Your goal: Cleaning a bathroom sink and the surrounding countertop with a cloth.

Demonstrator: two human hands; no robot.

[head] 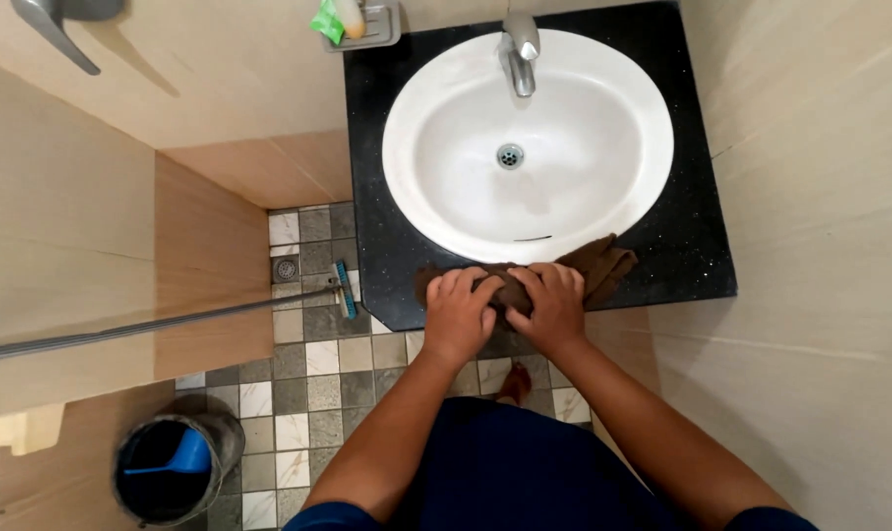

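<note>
Cloth [603,264], brown and bunched, is lying along the front edge of the black tabletop [692,246], just below the white sink [564,187], its long axis running left to right. I am pressing both hands down on it side by side: my left hand [458,315] is covering its left end, my right hand [552,305] is sitting on its middle, and the loose end is trailing off to the right past my right fingers [564,280]. Fingers of both hands are curling together over the fabric, gripping it against the stone. My right hand is lying nearer the free end. A long-handled brush [344,288] is leaning over the tiled floor to my left.
</note>
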